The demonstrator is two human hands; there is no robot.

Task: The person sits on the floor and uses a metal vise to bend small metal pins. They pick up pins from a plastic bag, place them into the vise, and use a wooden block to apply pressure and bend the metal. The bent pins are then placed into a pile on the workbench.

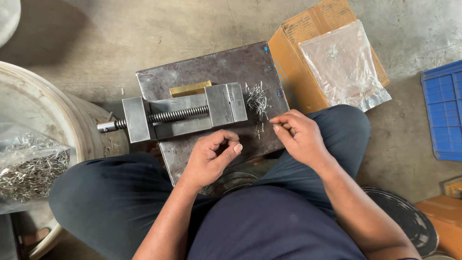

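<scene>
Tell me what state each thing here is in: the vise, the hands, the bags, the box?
Vise: lying on a steel plate, its screw exposed.
Brass block: resting against the vise's far side.
Loose pins: scattered on the plate.
Left hand: loosely curled, whether it holds anything is hidden.
Right hand: fingertips pinched together near the pins.
Clear bag: lying flat on a cardboard box.
Bag of pins: full.

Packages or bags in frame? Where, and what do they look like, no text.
Cardboard box: top right beside the steel plate, brown, rectangular.
Clear plastic bag: lying on that box, crinkled, nearly empty.
Plastic bag of small metal pins: left edge, in a pale round tub, clear, full.
Orange box: bottom right corner, partly cut off.
</scene>
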